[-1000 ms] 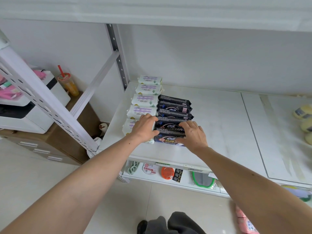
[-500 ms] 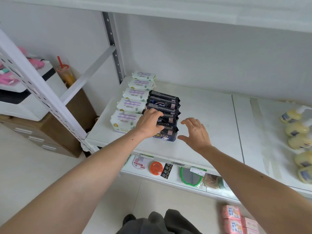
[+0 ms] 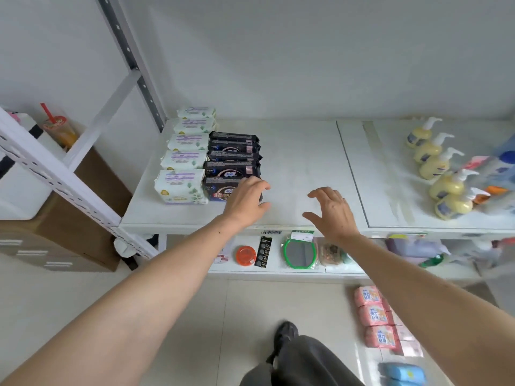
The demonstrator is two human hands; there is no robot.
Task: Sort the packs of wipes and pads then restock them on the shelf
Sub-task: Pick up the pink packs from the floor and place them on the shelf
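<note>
On the white shelf (image 3: 301,162) a row of several white wipe packs (image 3: 181,186) runs front to back along the left edge. Beside it stands a row of several black pad packs (image 3: 232,157). My left hand (image 3: 246,199) hovers with relaxed fingers at the right end of the front black pack, its fingertips at the pack's edge. My right hand (image 3: 331,210) floats open over bare shelf further right, holding nothing. Pink packs (image 3: 374,316) and a blue pack (image 3: 402,373) lie on the floor at lower right.
Yellow pump bottles (image 3: 434,162) line the right part of the shelf, with more bottles blurred at the far right. The lower shelf holds a green-rimmed mirror (image 3: 299,253), an orange tin (image 3: 245,254) and small goods. A slanted white shelf brace (image 3: 55,174) stands at left.
Both hands have come off the black packs and moved right. The right hand has opened and drifted over bare shelf. The view has pulled back and turned right, showing floor packs.
</note>
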